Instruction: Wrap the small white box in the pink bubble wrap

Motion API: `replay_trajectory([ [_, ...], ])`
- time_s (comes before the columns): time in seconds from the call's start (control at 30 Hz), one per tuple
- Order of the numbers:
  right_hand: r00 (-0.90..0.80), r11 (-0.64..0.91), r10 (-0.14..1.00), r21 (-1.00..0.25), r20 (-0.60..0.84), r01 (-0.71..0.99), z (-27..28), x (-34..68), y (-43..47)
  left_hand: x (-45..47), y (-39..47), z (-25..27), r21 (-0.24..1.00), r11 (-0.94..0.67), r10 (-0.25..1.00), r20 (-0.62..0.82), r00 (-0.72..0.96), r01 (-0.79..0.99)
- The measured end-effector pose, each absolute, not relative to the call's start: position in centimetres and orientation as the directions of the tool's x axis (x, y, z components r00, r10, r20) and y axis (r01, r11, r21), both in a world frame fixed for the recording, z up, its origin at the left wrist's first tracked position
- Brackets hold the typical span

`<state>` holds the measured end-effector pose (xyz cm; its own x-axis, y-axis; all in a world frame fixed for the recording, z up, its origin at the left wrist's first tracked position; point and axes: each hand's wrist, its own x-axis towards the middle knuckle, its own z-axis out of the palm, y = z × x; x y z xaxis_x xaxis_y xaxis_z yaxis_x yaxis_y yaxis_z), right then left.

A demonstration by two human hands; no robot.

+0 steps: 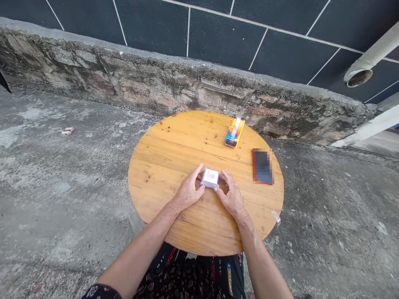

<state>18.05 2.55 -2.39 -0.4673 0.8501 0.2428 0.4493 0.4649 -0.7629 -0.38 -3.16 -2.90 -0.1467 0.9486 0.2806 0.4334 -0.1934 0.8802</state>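
Observation:
A small wrapped box (210,177) with a white top and a reddish print lies on the round wooden table (168,145), close to its middle. My left hand (188,187) grips the box's left side between thumb and fingers. On the opposite side, my right hand (230,192) holds it the same way, with the thumb at the near corner. Some fingertips are hidden behind the box. Beyond the hands stands a yellow and blue tape dispenser (234,133) with a roll of clear tape.
A phone-like dark slab (262,166), partly blurred out, lies at the table's right. A strip of clear tape (276,216) hangs at the right edge. A stone-based wall (199,93) runs behind the table. On the concrete floor at left lies a small packet (67,131).

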Motion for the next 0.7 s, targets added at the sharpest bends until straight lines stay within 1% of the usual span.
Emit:
replay_trajectory([
  [0.17, -0.459, 0.454, 0.856, -0.771, 0.238, 0.446, -2.53, 18.08, 2.45, -0.35, -3.23, -3.06, 0.877, -0.222, 0.940, 0.308, -0.144, 0.427],
  [0.47, -0.474, 0.462, 0.849, -0.764, 0.234, 0.450, -2.63, 18.20, 2.51, -0.15, -3.42, -3.07, 0.894, -0.212, 0.935, 0.302, -0.184, 0.395],
  [0.7, -0.470, 0.487, 0.840, -0.756, 0.269, 0.437, -2.52, 18.03, 2.32, -0.28, -3.44, -3.00, 0.906, -0.213, 0.939, 0.293, -0.177, 0.366],
])
